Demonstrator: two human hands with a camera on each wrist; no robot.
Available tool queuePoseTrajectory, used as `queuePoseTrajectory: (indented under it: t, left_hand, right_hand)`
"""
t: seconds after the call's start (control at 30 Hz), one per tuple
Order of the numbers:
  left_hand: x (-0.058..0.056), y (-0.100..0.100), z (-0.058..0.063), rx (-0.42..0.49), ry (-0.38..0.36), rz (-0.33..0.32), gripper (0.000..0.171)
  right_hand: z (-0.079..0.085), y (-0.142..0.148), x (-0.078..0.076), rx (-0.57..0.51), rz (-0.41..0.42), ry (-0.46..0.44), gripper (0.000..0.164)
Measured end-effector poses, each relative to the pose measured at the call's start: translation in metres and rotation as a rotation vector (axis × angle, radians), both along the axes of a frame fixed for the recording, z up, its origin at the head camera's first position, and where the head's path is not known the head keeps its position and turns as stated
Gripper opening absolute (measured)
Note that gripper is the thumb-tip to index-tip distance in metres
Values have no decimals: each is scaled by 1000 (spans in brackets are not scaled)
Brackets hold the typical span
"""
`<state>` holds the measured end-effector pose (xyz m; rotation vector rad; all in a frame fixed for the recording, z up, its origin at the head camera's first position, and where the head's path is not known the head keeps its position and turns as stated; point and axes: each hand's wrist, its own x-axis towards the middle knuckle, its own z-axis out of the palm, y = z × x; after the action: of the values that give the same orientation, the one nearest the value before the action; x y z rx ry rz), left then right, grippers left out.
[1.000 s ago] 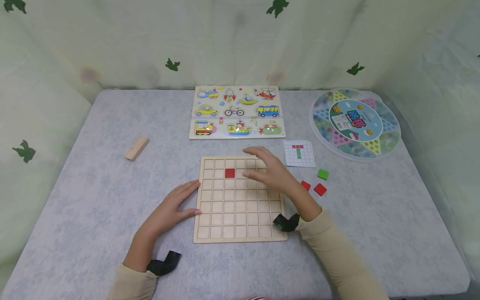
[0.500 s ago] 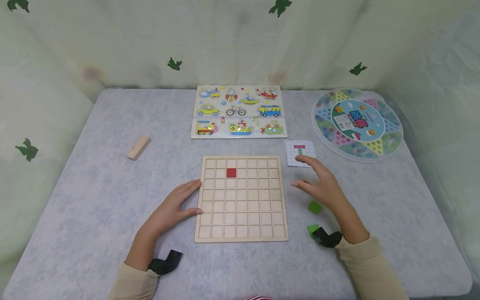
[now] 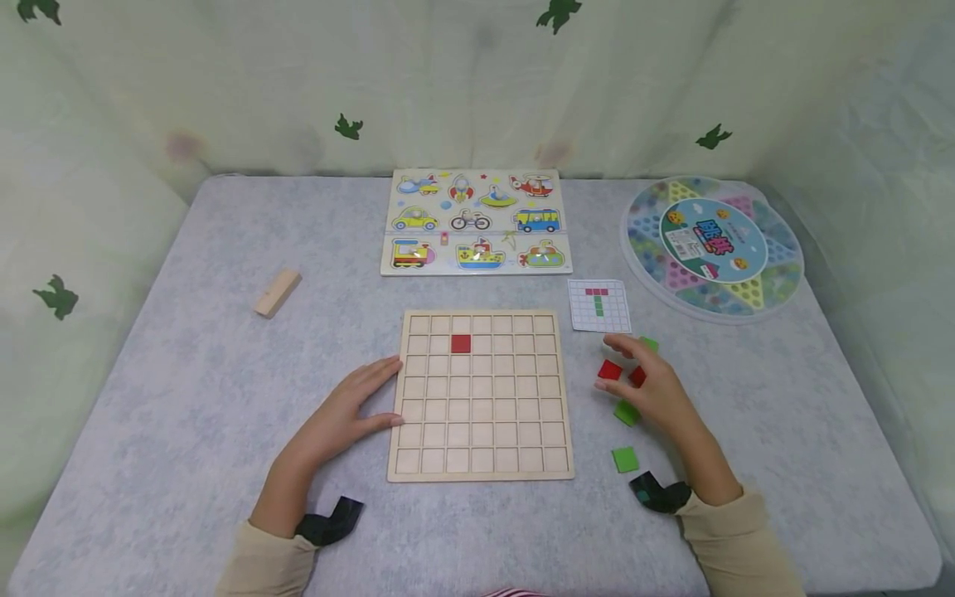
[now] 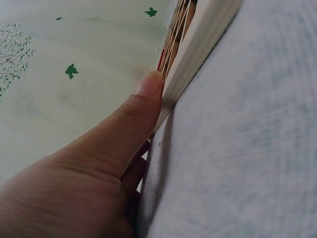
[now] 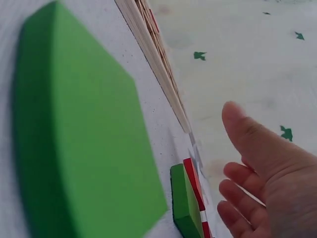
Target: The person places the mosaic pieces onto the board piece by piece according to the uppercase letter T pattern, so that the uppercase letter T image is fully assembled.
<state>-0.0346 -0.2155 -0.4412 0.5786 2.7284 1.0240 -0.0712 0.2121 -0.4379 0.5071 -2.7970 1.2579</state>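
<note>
A wooden grid board (image 3: 482,396) lies in the middle of the table in the head view, with one red square tile (image 3: 461,343) in a cell of its second row. My left hand (image 3: 336,419) rests against the board's left edge, thumb and fingers spread; the left wrist view shows the thumb (image 4: 148,85) at the rim. Right of the board, my right hand (image 3: 652,390) hovers over loose tiles with thumb and fingers apart, holding nothing. A red tile (image 3: 609,370) shows between its fingertips. A second red tile (image 3: 637,376) and a green tile (image 3: 627,413) are partly covered by the hand.
Another green tile (image 3: 625,459) lies near the right wrist, and one more (image 3: 650,342) beyond the fingers. A pattern card (image 3: 600,306) sits behind them. Farther back are a vehicle puzzle (image 3: 476,222) and a round Chinese checkers board (image 3: 712,249). At left lies a wooden block (image 3: 278,293).
My right hand has drawn back from over the board to the right, then down over the loose tiles. My left hand stays at the board's edge.
</note>
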Motion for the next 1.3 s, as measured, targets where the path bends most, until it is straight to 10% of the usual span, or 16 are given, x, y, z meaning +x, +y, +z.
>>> queuePoseTrajectory:
  t: [0.9,1.3]
  left_hand:
    - [0,0,0,-2,-7,2,78]
    - [0,-1,-2,8,-10,3,78]
  right_hand:
    - [0,4,1,110,7,-38,32]
    - [41,-29,-8,-37,89,246,37]
